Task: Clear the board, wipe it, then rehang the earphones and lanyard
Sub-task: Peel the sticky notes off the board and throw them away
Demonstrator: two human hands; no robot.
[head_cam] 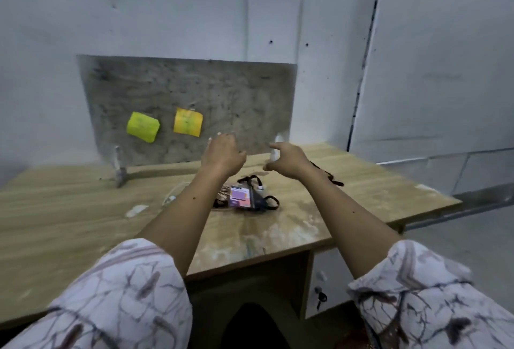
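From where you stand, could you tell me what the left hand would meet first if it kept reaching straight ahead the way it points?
Most likely the grey board standing at the back of the desk. The left hand hangs empty above the desktop, fingers aimed at the board's bare lower part, right of the orange note. Depth is unclear.

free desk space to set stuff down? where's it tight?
Bare desk left of the left hand, in front of the board's left foot. Another patch right of the lanyard, toward the desk's right edge. Crowded mid-desk: lanyard, badge and white earphones lie under both arms, right hand above.
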